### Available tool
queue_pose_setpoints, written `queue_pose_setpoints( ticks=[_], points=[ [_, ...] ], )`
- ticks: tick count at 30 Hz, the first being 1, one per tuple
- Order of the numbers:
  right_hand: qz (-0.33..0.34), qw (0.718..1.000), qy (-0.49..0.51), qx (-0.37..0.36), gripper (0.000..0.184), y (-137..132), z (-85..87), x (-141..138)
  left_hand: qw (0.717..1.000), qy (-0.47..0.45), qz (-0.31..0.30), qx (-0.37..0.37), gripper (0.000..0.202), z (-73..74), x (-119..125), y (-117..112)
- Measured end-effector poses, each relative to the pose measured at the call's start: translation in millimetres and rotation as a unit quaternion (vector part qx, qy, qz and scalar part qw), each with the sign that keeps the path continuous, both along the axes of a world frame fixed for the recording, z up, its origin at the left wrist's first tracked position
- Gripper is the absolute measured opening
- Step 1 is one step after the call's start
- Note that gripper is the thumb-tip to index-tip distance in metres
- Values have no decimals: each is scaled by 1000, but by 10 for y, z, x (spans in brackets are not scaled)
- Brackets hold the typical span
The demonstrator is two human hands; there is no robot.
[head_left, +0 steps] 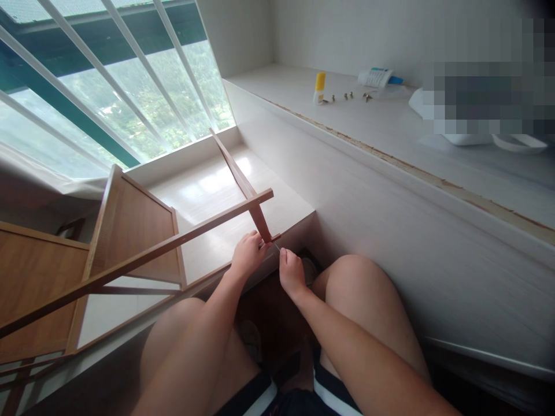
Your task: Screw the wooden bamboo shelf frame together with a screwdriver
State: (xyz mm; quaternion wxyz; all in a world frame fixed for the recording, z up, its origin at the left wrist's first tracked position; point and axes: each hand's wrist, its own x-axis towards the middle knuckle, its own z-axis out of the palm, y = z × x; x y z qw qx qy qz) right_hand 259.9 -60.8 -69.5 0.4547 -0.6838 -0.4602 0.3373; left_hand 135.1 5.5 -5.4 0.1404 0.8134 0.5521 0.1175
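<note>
The wooden slat (pixel 243 182) is slanting above the window ledge (pixel 286 202), crossing a long rail (pixel 208 223); it is looking light and stiff, best held near its lower end. There the left hand (pixel 248 252) is gripping it, fingers bent, while the right hand (pixel 291 270) is pinching a thin rod (pixel 276 247).

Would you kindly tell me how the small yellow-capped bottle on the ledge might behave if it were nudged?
The yellow-capped bottle would probably tip readily, since it stands tall and narrow. Being small, it is likely light, and might slide on the smooth-looking ledge.
</note>
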Motion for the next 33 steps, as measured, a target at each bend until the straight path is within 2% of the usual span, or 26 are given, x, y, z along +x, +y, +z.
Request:
queue_pose_setpoints(
  ticks=[3, 6, 9, 12, 13, 14, 15, 17, 19, 20, 22, 24, 31, 33],
  points=[
    [7, 993, -114, 7, 30, -17, 64, 46, 1000, 0, 3, -2, 18, -11, 1, 2],
    [21, 991, -129, 4, 31, -16, 98, 65, 1000, -2, 3, -3, 19, -18, -3, 3],
    [35, 998, -43, 9, 35, 11, 88, 41, 1000, 0, 3, 0, 19, -18, -7, 2],
    [31, 988, 151, -8, 39, 35, 78, -13, 1000, 4, 2, 7, 19, -20, -7, 0],
    [29, 970, 240, -28, 39, 38, 85, -28, 1000, 4, 2, 8, 19, -23, -6, -1],
    [32, 940, 335, -54, 38, 37, 99, -38, 1000, 3, 2, 9, 18, -26, -5, -1],
    [43, 899, 428, -82, 37, 33, 117, -41, 1000, 2, 3, 11, 18, -29, -4, -1],
    [80, 799, 583, -124, 36, 22, 160, -25, 1000, 1, -1, 15, 17, -37, -5, 1],
    [114, 710, 681, -140, 36, 11, 193, 4, 1000, 1, -4, 22, 16, -44, -6, 3],
    [121, 678, 711, -141, 36, 8, 204, 17, 1000, 1, -5, 24, 15, -45, -7, 4],
    [120, 644, 743, -137, 36, 4, 213, 32, 1000, 0, -6, 25, 15, -43, -8, 4],
    [112, 638, 749, -138, 37, 3, 219, 29, 1000, -2, -5, 23, 15, -36, -7, 1],
    [79, 672, 727, -117, 36, -34, 261, -29, 1000, 0, -2, 16, 16, -25, -5, -2],
    [66, 689, 713, -110, 36, -49, 263, -45, 1000, 4, -1, 15, 16, -30, -6, 2]
  ],
)
